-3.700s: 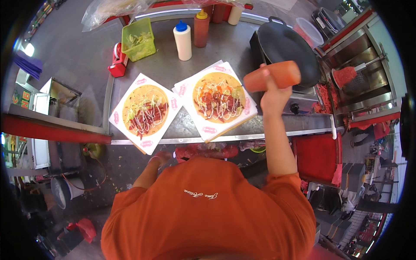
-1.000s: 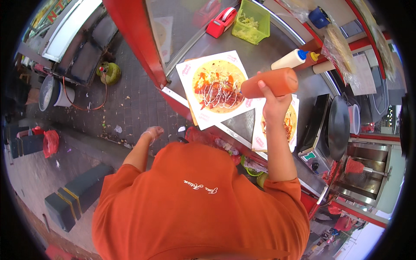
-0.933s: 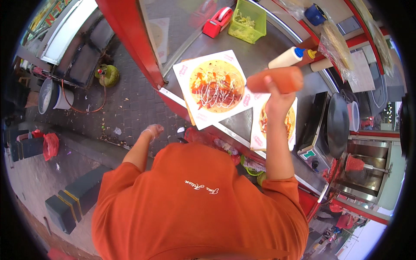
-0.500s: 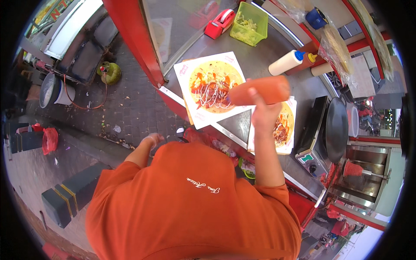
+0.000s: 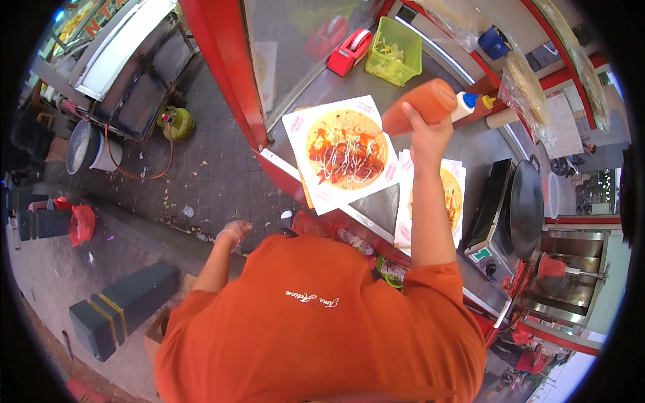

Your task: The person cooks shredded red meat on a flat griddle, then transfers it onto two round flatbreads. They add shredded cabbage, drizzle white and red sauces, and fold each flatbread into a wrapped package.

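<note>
My right hand (image 5: 430, 134) grips an orange-red sauce squeeze bottle (image 5: 422, 104), tilted with its nozzle end down to the left, by the right edge of a round flatbread (image 5: 329, 129). That flatbread carries shredded filling, red sauce and thin white sauce lines, and lies on white printed paper (image 5: 302, 121). A second topped flatbread (image 5: 454, 185) on paper sits to the right, partly hidden by my right forearm. My left hand (image 5: 235, 232), in a clear plastic glove, hangs away from the counter with nothing visible in it, fingers loosely apart.
Behind the bottle stand a white squeeze bottle (image 5: 463, 106) with a blue cap and a yellow-capped one. A green bin (image 5: 410, 57) of shredded vegetables and a red tape dispenser (image 5: 350, 52) sit at the back. To the right are a black griddle pan (image 5: 526, 208) and a meat spit (image 5: 552, 267).
My right hand has moved the sauce bottle up and away, from over the first flatbread to its right edge. The bottle is tilted more steeply. My left hand stays low and apart.
</note>
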Tool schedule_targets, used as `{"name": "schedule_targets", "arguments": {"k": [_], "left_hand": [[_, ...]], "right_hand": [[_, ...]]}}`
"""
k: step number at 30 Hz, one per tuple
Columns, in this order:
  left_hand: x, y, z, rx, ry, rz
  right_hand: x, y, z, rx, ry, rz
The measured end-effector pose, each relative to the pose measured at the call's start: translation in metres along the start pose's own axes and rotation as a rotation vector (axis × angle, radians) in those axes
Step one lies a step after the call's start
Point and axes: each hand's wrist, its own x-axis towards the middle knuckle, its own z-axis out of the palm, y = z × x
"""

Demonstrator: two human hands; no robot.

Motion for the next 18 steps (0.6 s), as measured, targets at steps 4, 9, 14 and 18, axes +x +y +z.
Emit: {"name": "schedule_targets", "arguments": {"k": [4, 9, 14, 18], "left_hand": [[-0.087, 0.081, -0.055, -0.395, -0.334, 0.257], [-0.176, 0.216, -0.113, -0.553, -0.612, 0.689], [-0.191, 0.331, -0.079, -1.181, -0.677, 0.697], [-0.169, 0.399, -0.075, -1.734, -1.144, 0.648]], "right_hand": [[-0.024, -0.003, -0.002, -0.041, -0.008, 0.002], [-0.035, -0.008, -0.006, -0.033, 0.055, -0.014], [-0.095, -0.039, -0.027, 0.019, -0.265, -0.095], [-0.124, -0.064, -0.052, -0.534, -0.637, -0.509]]}}
